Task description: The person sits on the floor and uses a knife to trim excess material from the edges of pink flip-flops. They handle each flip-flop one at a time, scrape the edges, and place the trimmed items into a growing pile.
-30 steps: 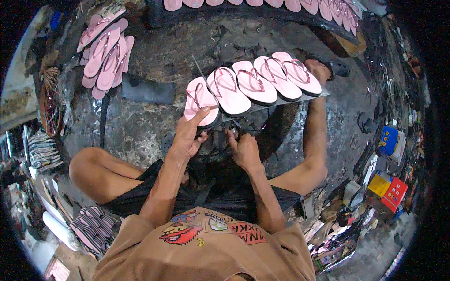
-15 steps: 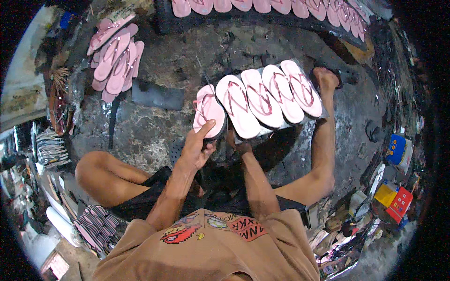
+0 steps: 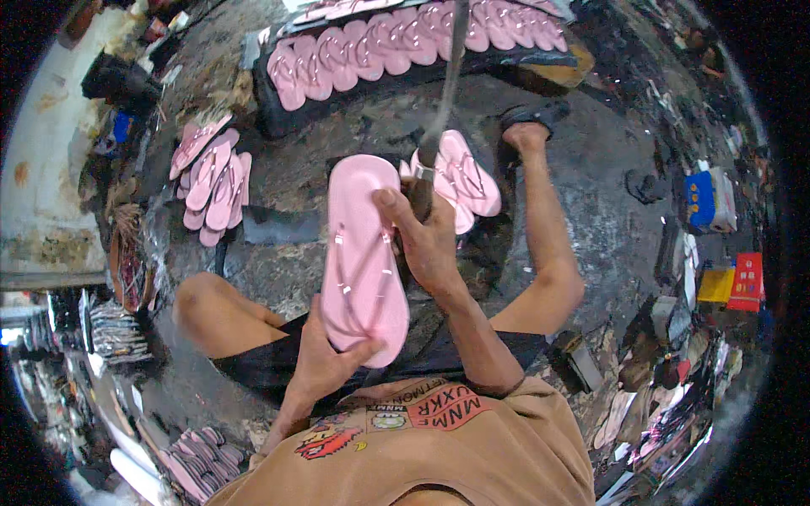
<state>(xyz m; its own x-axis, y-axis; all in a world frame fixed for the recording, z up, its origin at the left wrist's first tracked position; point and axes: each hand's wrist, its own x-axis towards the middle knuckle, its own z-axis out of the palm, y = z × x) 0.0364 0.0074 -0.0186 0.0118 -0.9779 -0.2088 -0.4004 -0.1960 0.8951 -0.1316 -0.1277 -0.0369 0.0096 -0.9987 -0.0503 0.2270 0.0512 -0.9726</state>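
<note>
At the centre of the frame the person held a pink flip-flop [image 3: 363, 261] up over the lap, its sole facing the camera. The left hand [image 3: 325, 363] clamped its heel end from below, fingers curled behind and thumb across the front. The right hand [image 3: 426, 240] was closed around the dark handle of a long metal tool [image 3: 445, 80] that ran toward the upper edge, its thumb pressed against the sandal's right rim. Doing this well probably meant keeping the heel pinned firmly and the thumb braced so the tool stayed steady beside the soft foam. The tool's working end was hidden behind the hand and sandal, so where it met the sole could not be told. The small stack of pink sandals [image 3: 464, 177] behind was partly covered, and the row of pink sandals [image 3: 405, 42] along the upper edge was cut off.
</note>
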